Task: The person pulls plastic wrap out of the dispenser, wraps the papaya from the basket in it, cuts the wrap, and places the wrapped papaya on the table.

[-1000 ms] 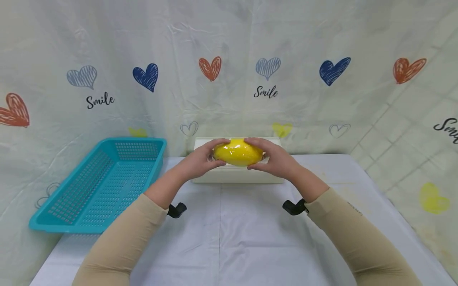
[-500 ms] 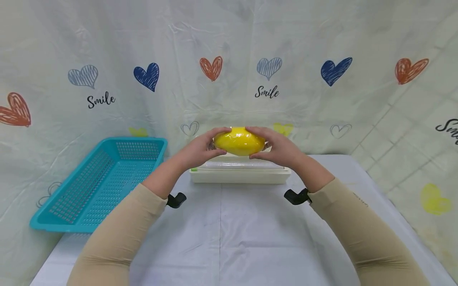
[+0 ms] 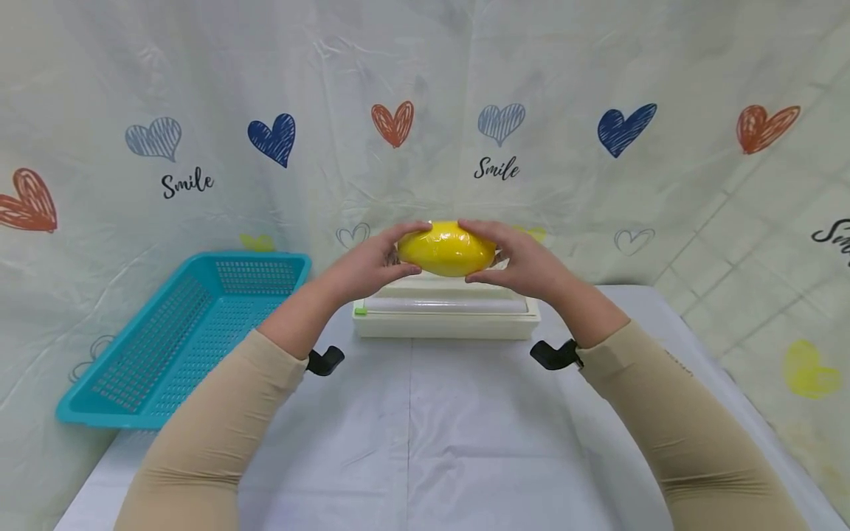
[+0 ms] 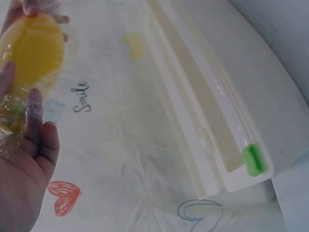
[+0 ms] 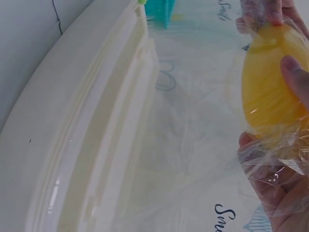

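Both hands hold up a smooth, glossy yellow oval object (image 3: 447, 248) wrapped in crinkled cling film; its exact kind cannot be told. My left hand (image 3: 372, 264) grips its left end, fingers over the top and thumb below. At the opposite end my right hand (image 3: 524, 264) grips it in the same way. Loose film (image 5: 285, 164) bunches over the fingers in the right wrist view. Behind and below the hands, a white cling film dispenser (image 3: 446, 326) stands with its lid up, showing a roll (image 3: 445, 304) and a green slider (image 3: 361, 311) at its left.
A turquoise perforated basket (image 3: 119, 419) is at the left of the table. A white cloth (image 3: 412, 442) covers the table. Behind it hangs a curtain (image 3: 432, 59) printed with hearts and "Smile". A black wrist camera mount (image 3: 556, 355) juts inward from the right wrist.
Both hands have raised the wrapped yellow object, keeping their grip. The dispenser's roll and green slider have come into view below it.
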Demonstrator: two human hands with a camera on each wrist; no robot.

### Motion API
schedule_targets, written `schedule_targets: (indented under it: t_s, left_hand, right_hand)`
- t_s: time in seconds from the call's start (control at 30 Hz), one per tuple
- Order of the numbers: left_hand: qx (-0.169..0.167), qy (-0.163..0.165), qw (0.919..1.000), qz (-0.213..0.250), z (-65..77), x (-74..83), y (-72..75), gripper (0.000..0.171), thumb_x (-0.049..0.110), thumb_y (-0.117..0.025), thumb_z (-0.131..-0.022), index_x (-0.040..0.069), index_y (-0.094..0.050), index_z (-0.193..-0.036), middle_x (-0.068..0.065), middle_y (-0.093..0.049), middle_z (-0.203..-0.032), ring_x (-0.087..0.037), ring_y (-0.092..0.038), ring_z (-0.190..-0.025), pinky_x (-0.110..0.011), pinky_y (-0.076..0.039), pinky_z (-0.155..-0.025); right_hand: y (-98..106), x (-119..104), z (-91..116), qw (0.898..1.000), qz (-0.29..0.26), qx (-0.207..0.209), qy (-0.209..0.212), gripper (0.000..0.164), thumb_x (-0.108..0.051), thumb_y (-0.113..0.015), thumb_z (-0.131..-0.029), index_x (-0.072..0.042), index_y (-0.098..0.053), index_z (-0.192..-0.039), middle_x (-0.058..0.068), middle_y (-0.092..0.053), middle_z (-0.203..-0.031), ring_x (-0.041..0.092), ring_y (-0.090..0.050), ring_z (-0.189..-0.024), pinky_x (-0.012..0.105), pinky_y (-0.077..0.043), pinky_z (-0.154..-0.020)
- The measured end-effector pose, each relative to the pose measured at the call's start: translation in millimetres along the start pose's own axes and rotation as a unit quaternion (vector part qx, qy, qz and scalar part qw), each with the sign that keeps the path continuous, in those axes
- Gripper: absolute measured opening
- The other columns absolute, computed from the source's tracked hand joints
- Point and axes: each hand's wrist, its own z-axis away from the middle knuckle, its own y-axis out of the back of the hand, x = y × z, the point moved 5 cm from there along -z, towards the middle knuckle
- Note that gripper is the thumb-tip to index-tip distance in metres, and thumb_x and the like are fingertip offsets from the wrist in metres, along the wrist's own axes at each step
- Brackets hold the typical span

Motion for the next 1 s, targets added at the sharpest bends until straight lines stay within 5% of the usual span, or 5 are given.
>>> schedule_targets:
  t_s: [0.6, 0.83, 1.0]
  left_hand:
    - [-0.009, -0.006, 0.9997, -0.023, -2.3, 21.2, 17.9, 0.064, 0.028, -0.066, -0.096, 0.038, -0.034, -0.150, -0.001, -0.053, -0.129, -0.025, -0.053, -0.085, -0.033, -0.050, -0.077]
    - [-0.012, 0.000, 0.9997, -0.022, -2.4, 27.0, 22.7, 0.065, 0.028, -0.067, -0.095, 0.040, -0.034, -0.150, 0.001, -0.048, -0.141, -0.023, -0.055, -0.102, -0.036, -0.051, -0.091]
    - [-0.009, 0.001, 0.9994, -0.033, 0.5, 27.6, 22.1, 0.065, 0.030, -0.068, -0.094, 0.042, -0.035, -0.149, 0.003, -0.052, -0.132, -0.025, -0.056, -0.090, -0.036, -0.052, -0.081]
  right_hand:
    - [18, -12, -6, 1.000, 0.003, -0.006, -0.020, 0.082, -0.018, -0.082, -0.083, -0.026, -0.040, -0.153, 0.000, -0.045, -0.150, 0.022, -0.050, -0.124, 0.045, -0.054, -0.091]
    - [24, -20, -7, 1.000, 0.004, -0.005, -0.029, 0.081, -0.018, -0.082, -0.083, -0.028, -0.040, -0.152, -0.001, -0.046, -0.149, 0.021, -0.050, -0.123, 0.045, -0.054, -0.091]
    - [23, -20, -5, 0.999, -0.008, -0.013, -0.052, 0.082, -0.020, -0.082, -0.082, -0.030, -0.041, -0.152, -0.002, -0.047, -0.149, 0.020, -0.051, -0.121, 0.045, -0.053, -0.092]
